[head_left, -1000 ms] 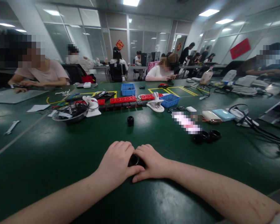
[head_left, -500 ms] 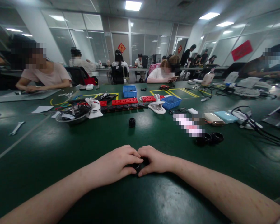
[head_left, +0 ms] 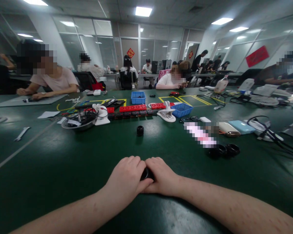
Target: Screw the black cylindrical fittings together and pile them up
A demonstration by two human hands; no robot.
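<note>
My left hand (head_left: 128,177) and my right hand (head_left: 163,177) meet low in the middle of the view, fingers curled around a black round part (head_left: 146,174). Only a glossy dark piece of it shows between them; its exact kind I cannot make out. The left thumb lies across the front, touching the right hand. Straight ahead on the green table (head_left: 107,146) stands a small black cylinder (head_left: 140,131). Two black ring-shaped parts (head_left: 224,150) sit to the right.
A metal bowl (head_left: 88,126) of cables, a white clamp-like stand (head_left: 166,115), red power strips (head_left: 132,108) and two blue baskets (head_left: 138,97) line the table's middle. A wrench (head_left: 22,134) lies left; cables and a blue box (head_left: 241,127) lie right. Several people sit beyond.
Both hands have closed more tightly around the black part, the left rolling over so its thumb crosses the front. The whole view has shifted slightly.
</note>
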